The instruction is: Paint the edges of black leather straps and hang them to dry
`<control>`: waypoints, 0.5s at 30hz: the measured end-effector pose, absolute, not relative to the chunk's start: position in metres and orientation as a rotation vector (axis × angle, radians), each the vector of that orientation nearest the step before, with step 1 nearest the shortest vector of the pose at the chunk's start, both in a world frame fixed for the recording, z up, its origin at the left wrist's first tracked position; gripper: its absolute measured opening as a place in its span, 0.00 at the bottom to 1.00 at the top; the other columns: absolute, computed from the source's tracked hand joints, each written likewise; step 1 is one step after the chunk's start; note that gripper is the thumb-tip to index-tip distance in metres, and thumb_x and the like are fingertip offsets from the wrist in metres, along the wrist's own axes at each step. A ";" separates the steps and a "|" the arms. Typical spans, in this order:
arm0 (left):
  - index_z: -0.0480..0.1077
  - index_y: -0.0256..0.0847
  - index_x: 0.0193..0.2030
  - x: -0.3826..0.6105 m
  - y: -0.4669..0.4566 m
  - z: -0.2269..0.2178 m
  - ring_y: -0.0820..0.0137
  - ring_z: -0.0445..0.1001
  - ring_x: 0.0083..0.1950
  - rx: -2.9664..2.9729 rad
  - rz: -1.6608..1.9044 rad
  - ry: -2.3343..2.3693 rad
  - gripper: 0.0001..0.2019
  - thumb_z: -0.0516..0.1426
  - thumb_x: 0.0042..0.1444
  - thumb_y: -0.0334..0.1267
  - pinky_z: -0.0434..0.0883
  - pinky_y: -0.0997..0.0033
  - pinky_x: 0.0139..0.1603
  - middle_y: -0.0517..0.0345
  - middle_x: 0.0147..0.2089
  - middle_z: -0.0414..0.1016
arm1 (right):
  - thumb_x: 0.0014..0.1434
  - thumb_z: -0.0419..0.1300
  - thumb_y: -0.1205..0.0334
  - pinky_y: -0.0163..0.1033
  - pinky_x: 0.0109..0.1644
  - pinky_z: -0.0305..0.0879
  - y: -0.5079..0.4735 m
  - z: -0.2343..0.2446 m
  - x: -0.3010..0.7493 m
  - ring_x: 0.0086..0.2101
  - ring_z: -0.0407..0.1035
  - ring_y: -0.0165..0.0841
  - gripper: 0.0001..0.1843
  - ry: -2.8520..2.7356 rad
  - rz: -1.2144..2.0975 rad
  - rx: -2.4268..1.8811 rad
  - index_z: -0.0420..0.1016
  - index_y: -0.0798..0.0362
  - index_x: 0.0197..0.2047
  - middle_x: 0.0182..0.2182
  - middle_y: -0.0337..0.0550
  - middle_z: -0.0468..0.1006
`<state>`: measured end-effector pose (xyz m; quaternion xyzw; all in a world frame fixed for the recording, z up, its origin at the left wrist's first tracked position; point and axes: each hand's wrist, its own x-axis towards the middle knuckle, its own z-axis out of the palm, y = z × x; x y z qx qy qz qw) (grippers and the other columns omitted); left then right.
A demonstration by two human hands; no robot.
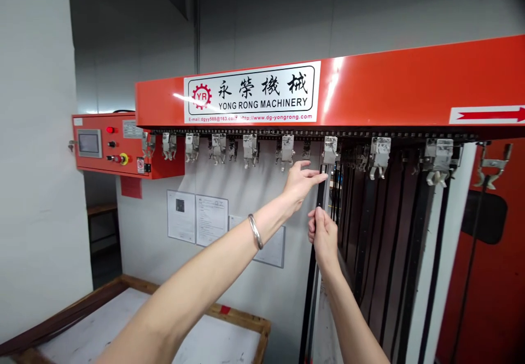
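Note:
A long black strip (308,309) hangs upright below a metal clip (330,150) on the overhead chain. My left hand (301,186) reaches up to the strip's top end, just under that clip. Its thumb lies across the strip in a pinch, while another finger is lifted to the left; the far side of the grip is hidden. Lower down, my right hand (325,235) is closed around the same strip, thumb uppermost. A silver bangle (255,232) circles my left wrist.
Several more clips (250,150) line the chain under the red machine housing (410,85). Dark strips (400,244) hang at the right. A red control box (102,145) is at the left. Below stands a wood-framed table (241,317); paper sheets (211,219) are fixed to the wall.

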<state>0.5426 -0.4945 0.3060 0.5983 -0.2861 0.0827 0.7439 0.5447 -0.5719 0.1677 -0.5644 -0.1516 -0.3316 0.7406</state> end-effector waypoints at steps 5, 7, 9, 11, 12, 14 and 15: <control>0.62 0.36 0.64 0.504 -0.456 0.269 0.62 0.67 0.65 1.331 0.245 -0.579 0.26 0.61 0.61 0.34 0.61 0.58 0.67 0.38 0.63 0.68 | 0.63 0.53 0.36 0.34 0.24 0.63 -0.573 0.161 0.534 0.21 0.63 0.28 0.26 -0.269 -0.821 -1.308 0.69 0.53 0.40 0.25 0.35 0.69; 0.70 0.37 0.57 0.474 -0.424 0.236 0.62 0.66 0.66 1.244 0.241 -0.515 0.15 0.56 0.66 0.38 0.64 0.56 0.66 0.42 0.63 0.69 | 0.62 0.55 0.37 0.47 0.48 0.71 -0.567 0.148 0.517 0.43 0.73 0.40 0.28 -0.219 -0.878 -1.344 0.70 0.53 0.51 0.41 0.48 0.77; 0.74 0.39 0.53 0.440 -0.386 0.198 0.59 0.66 0.66 1.094 0.128 -0.414 0.15 0.53 0.67 0.43 0.69 0.54 0.63 0.43 0.62 0.70 | 0.63 0.56 0.39 0.57 0.69 0.48 -0.554 0.123 0.493 0.64 0.55 0.48 0.35 -0.145 -0.982 -1.443 0.62 0.54 0.64 0.63 0.55 0.65; 0.75 0.39 0.53 0.405 -0.349 0.162 0.56 0.66 0.65 0.953 0.003 -0.282 0.18 0.54 0.66 0.47 0.71 0.53 0.61 0.42 0.62 0.70 | 0.66 0.52 0.42 0.60 0.72 0.35 -0.534 0.087 0.469 0.69 0.42 0.50 0.40 -0.081 -1.157 -1.626 0.49 0.55 0.73 0.71 0.52 0.49; 0.75 0.39 0.53 0.386 -0.331 0.147 0.56 0.67 0.65 0.898 -0.038 -0.225 0.19 0.54 0.65 0.49 0.71 0.53 0.62 0.41 0.61 0.71 | 0.67 0.51 0.44 0.62 0.72 0.37 -0.522 0.067 0.458 0.69 0.43 0.51 0.40 -0.101 -1.194 -1.638 0.47 0.55 0.73 0.71 0.53 0.48; 0.76 0.40 0.54 0.344 -0.295 0.126 0.56 0.68 0.64 0.834 -0.048 -0.155 0.20 0.55 0.64 0.51 0.70 0.55 0.63 0.41 0.61 0.71 | 0.67 0.51 0.45 0.68 0.69 0.43 -0.492 0.030 0.437 0.68 0.47 0.56 0.39 -0.235 -1.149 -1.593 0.47 0.57 0.73 0.70 0.58 0.53; 0.76 0.40 0.54 0.318 -0.278 0.121 0.56 0.70 0.63 0.830 -0.025 -0.138 0.20 0.56 0.63 0.51 0.70 0.55 0.62 0.42 0.60 0.72 | 0.67 0.52 0.45 0.70 0.67 0.47 -0.475 0.015 0.427 0.66 0.51 0.58 0.39 -0.311 -1.058 -1.578 0.50 0.58 0.72 0.68 0.61 0.57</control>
